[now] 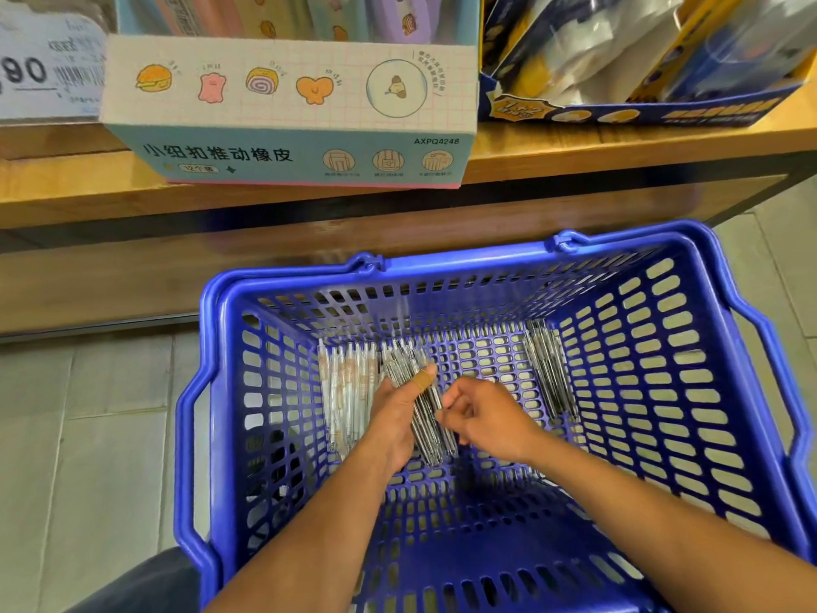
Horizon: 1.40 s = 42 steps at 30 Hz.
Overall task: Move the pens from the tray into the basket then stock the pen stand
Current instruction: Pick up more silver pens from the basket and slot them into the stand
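A blue plastic basket (663, 329) stands on the floor in front of me. Both my hands reach down inside it. My left hand (393, 418) grips a bundle of dark pens (426, 429), its thumb, with a plaster on it, laid across them. My right hand (486, 418) pinches the same bundle from the right side. A row of pale pens (345, 391) lies on the basket floor to the left. Another bunch of dark pens (550, 373) lies at the right. No tray or pen stand shows.
A wooden shelf (574, 157) runs across above the basket. On it stand a pastel eraser box (292, 108), a dark blue display box (641, 59) of packets and a price label (44, 68). Grey tiled floor (88, 435) lies to the left.
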### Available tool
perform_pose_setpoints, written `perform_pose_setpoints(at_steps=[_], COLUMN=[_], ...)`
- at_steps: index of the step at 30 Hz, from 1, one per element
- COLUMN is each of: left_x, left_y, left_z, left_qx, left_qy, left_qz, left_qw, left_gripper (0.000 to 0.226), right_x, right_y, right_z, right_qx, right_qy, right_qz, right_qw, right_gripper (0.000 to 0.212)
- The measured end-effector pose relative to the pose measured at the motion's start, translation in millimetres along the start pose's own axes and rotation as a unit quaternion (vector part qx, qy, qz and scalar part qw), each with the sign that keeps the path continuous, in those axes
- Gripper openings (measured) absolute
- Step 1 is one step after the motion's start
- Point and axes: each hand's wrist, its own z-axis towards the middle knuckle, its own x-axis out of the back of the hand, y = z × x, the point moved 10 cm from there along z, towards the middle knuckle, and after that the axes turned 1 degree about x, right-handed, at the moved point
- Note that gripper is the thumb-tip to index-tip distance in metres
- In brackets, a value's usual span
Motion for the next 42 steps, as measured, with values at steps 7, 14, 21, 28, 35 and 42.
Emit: perform_pose_setpoints(at_steps=[7,14,21,28,35,42], left_x=[4.2,15.5,12.9,7.5,3.8,-7.0], left_y=[-1.4,-5.6,-7.7,-8.7,-1.7,-1.3], left_z=[1.7,4.7,8.0,5.2,2.8,1.9], left_qx=[-0.010,0.009,0.006,0.007,-0.018,-0.017], left_qy=[0.034,0.046,0.029,0.008,-0.003,-0.039], left_qz=[0.027,0.015,0.012,0.000,-0.014,-0.007], left_qw=[0.999,0.999,1.000,1.000,1.000,0.999], left_gripper=[0.106,0.036,0.039,0.035,0.063,0.152], right_x=[-6.9,94.8,96.6,80.2,26.2,4.4], right_y=[-0.5,75.4,103.0,94.2,20.1,-5.2], right_z=[-1.3,-0.8,1.6,9.2,5.6,4.1], right_qx=[0.016,-0.162,-0.255,-0.222,-0.042,0.011], right_qy=[-0.011,0.218,0.182,0.144,0.023,0.040], right_qz=[0.011,-0.181,-0.325,-0.192,-0.005,-0.001], right_qw=[1.000,0.945,0.892,0.945,0.999,0.999], right_gripper=[0.018,0.019,0.024,0.012,0.008,0.012])
